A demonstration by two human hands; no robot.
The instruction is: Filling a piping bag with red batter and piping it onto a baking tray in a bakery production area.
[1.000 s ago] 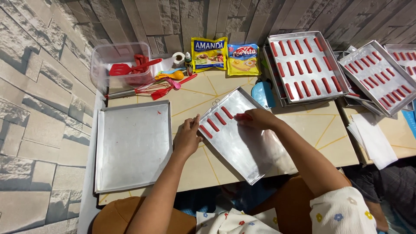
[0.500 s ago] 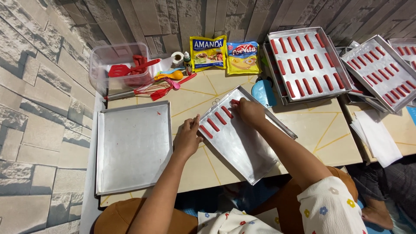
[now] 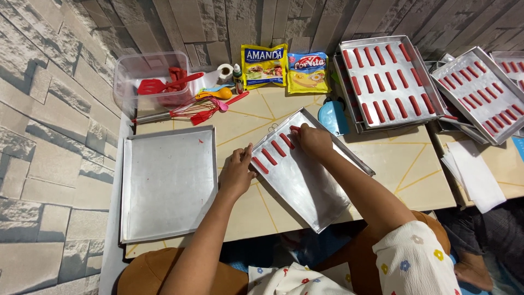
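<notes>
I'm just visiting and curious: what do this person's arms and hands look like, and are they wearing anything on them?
Both hands, the left hand and the right hand, are bare, with no gloves, rings or watch visible. The forearms are uncovered too. The right arm ends in a short white sleeve printed with small coloured flowers.

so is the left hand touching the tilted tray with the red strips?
Touching. The head view shows the left hand resting on the near-left edge of the tilted tray, fingers over its rim beside the nearest red strip.
</notes>
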